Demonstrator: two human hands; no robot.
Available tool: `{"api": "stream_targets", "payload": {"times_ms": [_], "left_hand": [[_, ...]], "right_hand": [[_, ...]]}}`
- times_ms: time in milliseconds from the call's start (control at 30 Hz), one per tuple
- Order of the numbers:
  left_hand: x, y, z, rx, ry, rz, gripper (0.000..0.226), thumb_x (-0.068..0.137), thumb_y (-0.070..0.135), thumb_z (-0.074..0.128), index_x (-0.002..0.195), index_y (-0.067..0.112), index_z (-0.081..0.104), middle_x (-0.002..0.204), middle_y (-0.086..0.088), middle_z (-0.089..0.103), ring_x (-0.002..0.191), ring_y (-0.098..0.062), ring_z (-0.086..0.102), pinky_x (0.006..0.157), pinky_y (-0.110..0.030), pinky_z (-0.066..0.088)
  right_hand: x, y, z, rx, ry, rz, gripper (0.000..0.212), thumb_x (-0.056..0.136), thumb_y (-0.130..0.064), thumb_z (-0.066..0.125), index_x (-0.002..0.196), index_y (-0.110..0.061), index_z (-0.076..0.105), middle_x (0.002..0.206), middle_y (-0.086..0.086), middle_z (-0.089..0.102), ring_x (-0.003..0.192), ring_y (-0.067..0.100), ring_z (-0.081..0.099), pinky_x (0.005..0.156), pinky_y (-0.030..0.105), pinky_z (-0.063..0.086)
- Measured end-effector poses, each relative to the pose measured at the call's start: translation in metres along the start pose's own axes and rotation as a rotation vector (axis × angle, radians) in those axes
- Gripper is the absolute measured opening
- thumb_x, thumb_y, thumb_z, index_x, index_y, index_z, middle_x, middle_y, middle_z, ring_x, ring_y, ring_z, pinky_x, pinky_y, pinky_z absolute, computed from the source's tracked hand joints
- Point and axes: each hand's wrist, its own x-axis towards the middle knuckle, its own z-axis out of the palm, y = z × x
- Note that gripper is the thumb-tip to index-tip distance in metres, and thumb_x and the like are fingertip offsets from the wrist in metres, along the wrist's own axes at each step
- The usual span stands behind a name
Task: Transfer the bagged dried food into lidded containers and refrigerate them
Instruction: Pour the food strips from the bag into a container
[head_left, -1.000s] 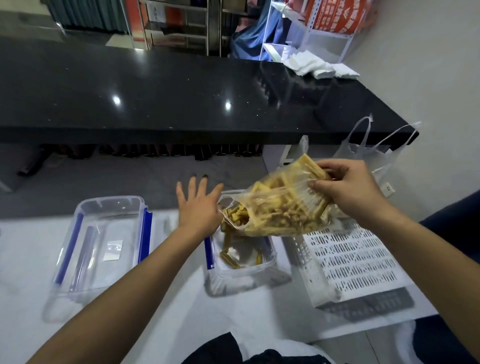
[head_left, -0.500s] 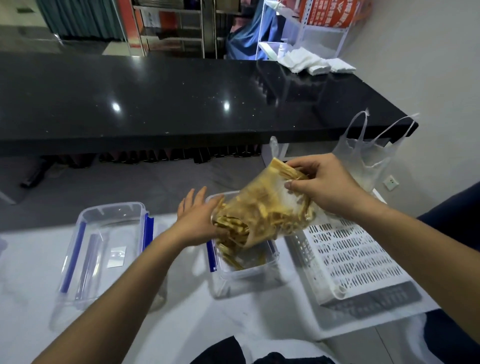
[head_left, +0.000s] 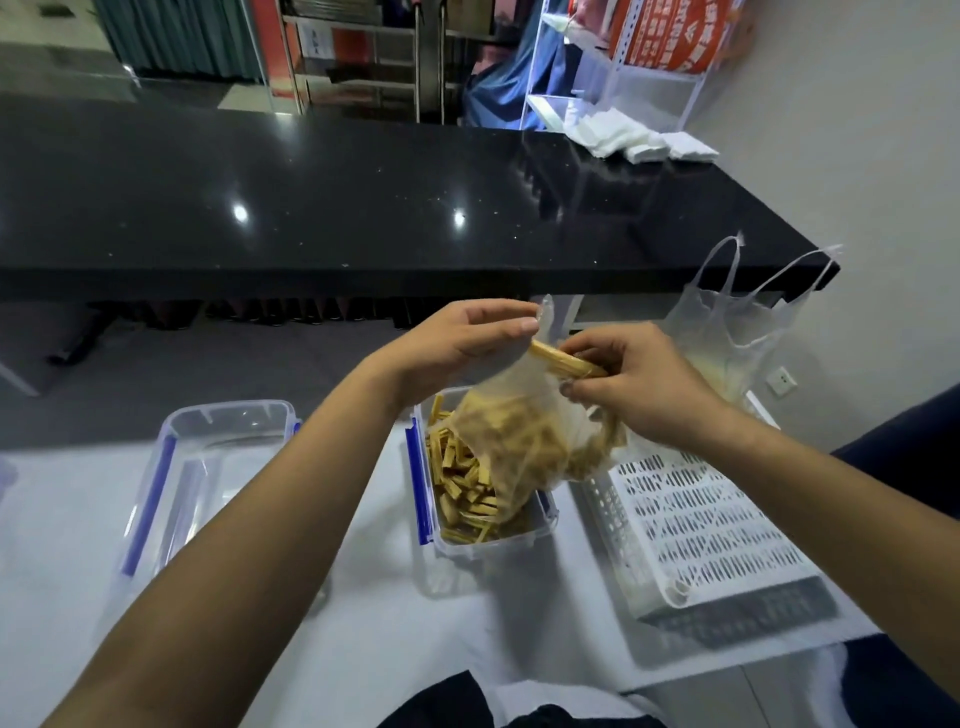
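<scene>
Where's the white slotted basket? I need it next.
In the head view, the white slotted basket sits right of the food-filled container, under the right hand.

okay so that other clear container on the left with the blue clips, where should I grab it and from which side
Judging by its pose, grip the empty container by its long rims, from above. It lies open side up on the white table, and the blue clips hang on its end walls, so the long rims look like the firmest hold.

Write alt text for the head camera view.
Two bare hands hold a clear bag upturned over an open clear container, spilling yellow dried strips into it. The left hand and right hand pinch the bag's raised end. An empty container and white basket flank it.
</scene>
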Motion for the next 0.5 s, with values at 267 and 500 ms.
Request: {"api": "stream_targets", "payload": {"times_ms": [267,500], "left_hand": [[0.017,-0.004,-0.011,-0.115,-0.092,-0.016,0.039,0.099,0.018,0.056,0.135,0.005,0.059,0.131,-0.024,0.057,0.122,-0.034,0.058,0.105,-0.043,0.047],[0.024,0.001,-0.012,0.049,-0.141,0.006,0.034,0.094,0.010,0.062,0.129,0.010,0.064,0.126,-0.011,0.065,0.111,-0.020,0.065,0.092,-0.033,0.056]], "right_hand": [[-0.007,0.008,0.005,0.013,-0.011,-0.004,0.028,0.078,-0.004,0.080,0.100,-0.021,0.075,0.082,0.006,0.074,0.073,0.031,0.071,0.065,0.055,0.059],[-0.010,0.007,0.003,0.050,-0.017,-0.002,0.026,0.080,-0.001,0.078,0.101,-0.017,0.075,0.082,0.007,0.073,0.075,0.034,0.071,0.065,0.054,0.060]]}}
